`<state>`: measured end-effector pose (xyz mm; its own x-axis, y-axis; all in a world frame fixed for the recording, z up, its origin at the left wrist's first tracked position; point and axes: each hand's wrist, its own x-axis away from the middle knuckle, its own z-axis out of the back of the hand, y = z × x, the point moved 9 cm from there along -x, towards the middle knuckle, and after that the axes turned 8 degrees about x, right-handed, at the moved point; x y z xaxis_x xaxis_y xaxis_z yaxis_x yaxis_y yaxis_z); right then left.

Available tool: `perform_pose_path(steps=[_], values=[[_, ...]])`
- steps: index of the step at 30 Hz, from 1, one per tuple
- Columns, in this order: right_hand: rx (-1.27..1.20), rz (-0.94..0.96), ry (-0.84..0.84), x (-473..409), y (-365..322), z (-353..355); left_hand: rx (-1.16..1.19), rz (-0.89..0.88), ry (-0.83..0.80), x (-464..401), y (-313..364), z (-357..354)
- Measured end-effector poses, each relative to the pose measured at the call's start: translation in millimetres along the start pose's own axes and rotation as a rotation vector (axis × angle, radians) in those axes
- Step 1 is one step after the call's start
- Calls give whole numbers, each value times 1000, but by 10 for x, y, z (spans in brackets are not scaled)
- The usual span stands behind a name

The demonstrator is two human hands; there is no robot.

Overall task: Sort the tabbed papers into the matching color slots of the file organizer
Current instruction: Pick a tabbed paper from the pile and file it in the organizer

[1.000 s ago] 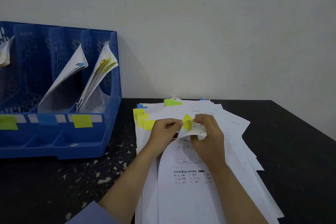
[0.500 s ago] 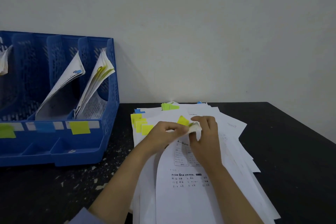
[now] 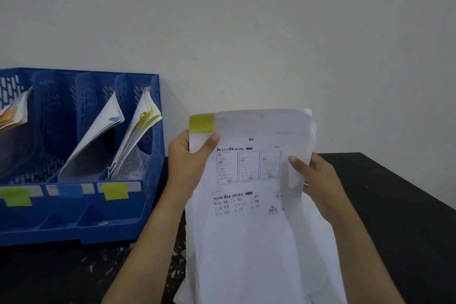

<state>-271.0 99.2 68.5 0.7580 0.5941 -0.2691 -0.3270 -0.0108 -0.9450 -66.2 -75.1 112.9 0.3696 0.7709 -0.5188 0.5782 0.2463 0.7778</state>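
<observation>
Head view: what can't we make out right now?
- Paper stack on the table: hidden behind the lifted yellow-tabbed sheet.
- File organizer: left slots cut off by the frame edge.
- Sheet's print: too blurred to read.
- Right hand fingers: behind the sheet, like the left hand.

Both hands, left hand (image 3: pixel 190 158) and right hand (image 3: pixel 320 182), gripping yellow-tabbed paper (image 3: pixel 249 168), blue file organizer (image 3: pixel 81 205) beside

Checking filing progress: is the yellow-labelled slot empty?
No. The yellow-labelled slot holds leaning papers with yellow tabs.
</observation>
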Motion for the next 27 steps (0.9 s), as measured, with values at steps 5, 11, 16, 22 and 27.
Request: perform_pose_path(steps=[5, 11, 16, 22, 27], values=[[-150, 285, 140, 122, -519, 15, -92, -351, -21, 84, 617, -111], [-129, 457, 267, 260, -840, 109, -93, -534, -62, 131, 904, -190], [-4, 211, 200, 112, -354, 51, -175, -207, -90, 131, 261, -152], [70, 273, 170, 109, -457, 13, -245, -256, -196, 171, 286, -157], [80, 356, 237, 154, -627, -27, -308, -240, -176, 2, 658, 62]])
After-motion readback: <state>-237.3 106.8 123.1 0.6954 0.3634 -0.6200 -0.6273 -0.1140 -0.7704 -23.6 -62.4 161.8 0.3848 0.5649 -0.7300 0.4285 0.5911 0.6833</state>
